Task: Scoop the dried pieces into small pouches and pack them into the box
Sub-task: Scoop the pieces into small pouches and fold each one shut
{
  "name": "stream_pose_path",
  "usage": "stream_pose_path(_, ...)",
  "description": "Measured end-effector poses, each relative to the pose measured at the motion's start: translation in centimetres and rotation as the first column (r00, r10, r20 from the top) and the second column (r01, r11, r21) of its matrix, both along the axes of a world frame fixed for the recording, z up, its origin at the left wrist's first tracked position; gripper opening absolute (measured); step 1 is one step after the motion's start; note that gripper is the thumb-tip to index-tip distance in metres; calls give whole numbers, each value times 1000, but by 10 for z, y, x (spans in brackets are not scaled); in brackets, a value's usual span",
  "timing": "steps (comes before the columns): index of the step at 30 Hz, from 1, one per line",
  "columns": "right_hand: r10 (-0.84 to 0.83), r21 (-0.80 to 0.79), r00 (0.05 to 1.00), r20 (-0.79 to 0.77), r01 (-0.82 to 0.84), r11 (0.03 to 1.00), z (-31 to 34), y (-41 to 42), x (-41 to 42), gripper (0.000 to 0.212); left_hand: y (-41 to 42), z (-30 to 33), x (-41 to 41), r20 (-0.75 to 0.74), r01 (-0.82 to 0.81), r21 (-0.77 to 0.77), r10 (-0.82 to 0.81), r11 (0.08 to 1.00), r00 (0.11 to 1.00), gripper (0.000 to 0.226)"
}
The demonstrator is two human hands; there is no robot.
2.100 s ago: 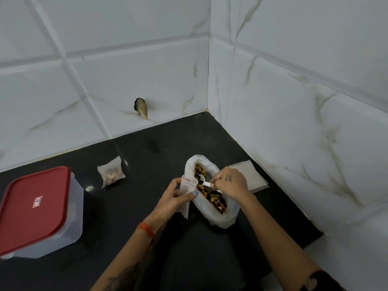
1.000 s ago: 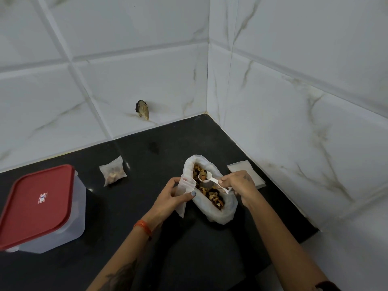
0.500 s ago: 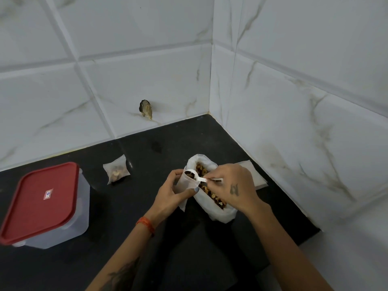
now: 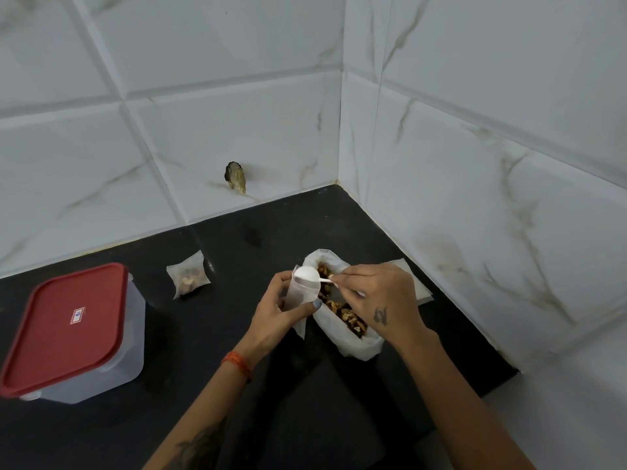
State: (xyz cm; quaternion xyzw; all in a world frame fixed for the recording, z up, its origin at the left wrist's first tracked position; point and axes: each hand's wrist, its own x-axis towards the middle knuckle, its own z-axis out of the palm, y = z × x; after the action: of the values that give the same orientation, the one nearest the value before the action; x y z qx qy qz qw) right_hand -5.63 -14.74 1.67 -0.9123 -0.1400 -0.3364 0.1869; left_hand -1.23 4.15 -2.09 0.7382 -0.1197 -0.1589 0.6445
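A: What are the hands doing?

B: The left hand has its fingers and thumb curled round a small pouch, holding it upright with the mouth open. The right hand pinches the handle of a white scoop, whose bowl is turned over right at the pouch's mouth, just above the left thumb.

A: And the dried pieces?

B: The dried pieces lie in an open white bag on the black counter, directly under the right fingers and touching the pouch side held by the left hand. The right palm hides the bag's middle.

A: Anything finished nearby?

B: One filled pouch lies flat on the counter, off to the outside of the left fingers and apart from them. Farther that way, well clear of both hands, stands the box with its red lid on.

A: What else is around?

B: A stack of flat empty pouches peeks out beyond the right knuckles, mostly covered by that hand, near the tiled wall. A small brown thing sticks to the back wall above the counter; I cannot tell what it is. An orange band circles the left wrist.
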Motion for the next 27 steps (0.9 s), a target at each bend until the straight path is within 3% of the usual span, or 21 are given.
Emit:
stream_pose_path(2,3,11,1000,7,-3,1000,0,0,1,19,0,0,0,9,-8,5,8,1000,1000,69)
stream_pose_path(5,-4,43,1000,19,3,999,-2,3,1,10,0,0,1,18,-12,4,12,1000,1000,70)
stream_pose_path(8,-54,279,998,-23,59,959,4,4,0,11,0,1,0,16,-26,-2,26,1000,1000,67)
stream_pose_path(11,-113,484,962,-247,224,846,5,-4,5,11,2,0,-1,-14,-37,-2,37,999,999,67)
stream_pose_path(14,-199,320,857,-476,379,868,-7,-16,13,11,4,-3,-3,-112,-19,-30,16,999,994,62)
stream_pose_path(17,-248,69,753,-609,362,930,-21,-14,19,14,3,-8,-4,-249,-4,-53,-9,999,968,55)
stream_pose_path(22,-246,-51,827,-506,255,965,-34,4,34,17,0,-13,-2,-322,4,-49,-19,999,947,44)
stream_pose_path(27,-128,-40,778,-615,132,990,-42,1,37,17,-2,-14,-1,-331,6,-45,-20,999,943,43)
